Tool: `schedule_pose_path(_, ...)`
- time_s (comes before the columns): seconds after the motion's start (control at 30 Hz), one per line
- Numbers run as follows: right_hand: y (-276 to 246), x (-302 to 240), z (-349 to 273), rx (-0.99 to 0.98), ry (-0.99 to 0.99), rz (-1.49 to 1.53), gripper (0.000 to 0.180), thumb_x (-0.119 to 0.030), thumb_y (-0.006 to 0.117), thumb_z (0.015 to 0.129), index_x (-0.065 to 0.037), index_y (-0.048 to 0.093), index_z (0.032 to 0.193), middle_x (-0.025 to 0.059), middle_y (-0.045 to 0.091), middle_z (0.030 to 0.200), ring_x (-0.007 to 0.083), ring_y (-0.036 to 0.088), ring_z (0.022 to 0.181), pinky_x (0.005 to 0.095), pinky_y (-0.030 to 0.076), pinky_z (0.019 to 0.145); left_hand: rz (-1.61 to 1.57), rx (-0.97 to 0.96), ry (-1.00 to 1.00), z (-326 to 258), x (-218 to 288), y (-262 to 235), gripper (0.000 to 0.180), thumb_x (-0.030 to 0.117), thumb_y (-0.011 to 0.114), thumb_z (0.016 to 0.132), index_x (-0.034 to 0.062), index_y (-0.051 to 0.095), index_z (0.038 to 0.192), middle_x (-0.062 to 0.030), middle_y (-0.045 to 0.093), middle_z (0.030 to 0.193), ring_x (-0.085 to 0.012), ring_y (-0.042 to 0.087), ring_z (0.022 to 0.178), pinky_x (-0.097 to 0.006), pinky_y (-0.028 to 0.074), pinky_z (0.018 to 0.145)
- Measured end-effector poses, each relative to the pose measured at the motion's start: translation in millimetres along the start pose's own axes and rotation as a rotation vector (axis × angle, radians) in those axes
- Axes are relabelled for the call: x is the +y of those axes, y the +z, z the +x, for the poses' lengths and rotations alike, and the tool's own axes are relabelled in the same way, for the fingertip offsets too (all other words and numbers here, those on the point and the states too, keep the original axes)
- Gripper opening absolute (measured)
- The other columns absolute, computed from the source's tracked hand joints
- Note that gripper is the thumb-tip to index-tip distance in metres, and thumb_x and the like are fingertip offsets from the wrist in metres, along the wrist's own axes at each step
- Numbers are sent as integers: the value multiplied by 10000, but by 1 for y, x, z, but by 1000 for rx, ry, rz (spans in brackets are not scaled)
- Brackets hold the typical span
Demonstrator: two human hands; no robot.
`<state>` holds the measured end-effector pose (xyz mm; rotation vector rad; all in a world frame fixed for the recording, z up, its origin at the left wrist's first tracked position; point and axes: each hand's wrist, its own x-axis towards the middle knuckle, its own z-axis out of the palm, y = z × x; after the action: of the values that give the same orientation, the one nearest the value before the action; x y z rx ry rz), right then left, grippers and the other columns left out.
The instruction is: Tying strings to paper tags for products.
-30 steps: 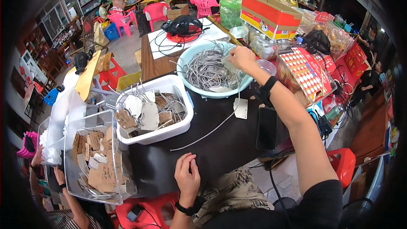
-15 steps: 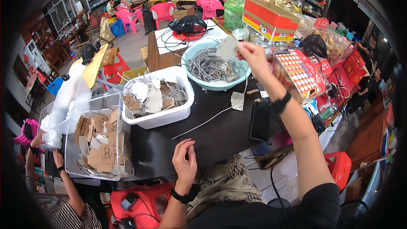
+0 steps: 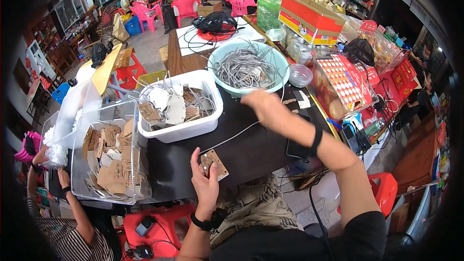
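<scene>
My left hand (image 3: 207,187) is at the front edge of the dark table (image 3: 169,174), its thumb and fingers on a brown cardboard card (image 3: 220,164) with small holes. A thin grey cable (image 3: 232,139) runs from beside that card toward the pale blue basin (image 3: 286,67). My right hand (image 3: 268,111), smeared by motion, is over the table just in front of the basin; its fingers cannot be made out. A tangle of grey cables (image 3: 244,70) fills the basin. Under my right forearm, a black phone (image 3: 296,149) is partly covered.
Left of the basin stands a white tub (image 3: 191,133) of cards and cables. Beside it is a clear plastic box (image 3: 108,194) of cardboard pieces. Another person's hands (image 3: 64,179) are at the far left. A red and yellow carton (image 3: 311,21) stands at the back right.
My right hand has come down and left from above the basin, and the pale card no longer shows in it. My left hand, bare before, now holds a brown card.
</scene>
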<state>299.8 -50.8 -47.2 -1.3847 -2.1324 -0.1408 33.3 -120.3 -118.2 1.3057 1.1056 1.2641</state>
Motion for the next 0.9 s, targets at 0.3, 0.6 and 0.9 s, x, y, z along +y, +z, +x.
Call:
schedule_pose_path(0.3,74,169,85,-372,199,-480,190,-69,677,771,-130,749,935,165,661,883,353,660,937,429,552,786,352,-3,391,-2,-34,2,389,14,621,899,48,562,1282,-33,558,719,-75,453,551,-239,395,515)
schedule_pose_path(0.6,-91,137,155,274,446,414,146,-205,607,951,-68,657,938,64,715,907,201,696,830,353,551,717,309,-42,348,1,-30,0,194,2,597,900,19,627,1091,-146,657,852,-236,639,680,-320,494,601)
schedule_pose_path(0.9,-240,35,173,745,239,880,228,-188,380,1085,-26,539,1062,187,645,1029,250,668,896,362,574,855,377,-34,351,-1,-30,0,118,-21,564,913,3,627,1011,-157,663,910,-287,666,792,-342,510,691)
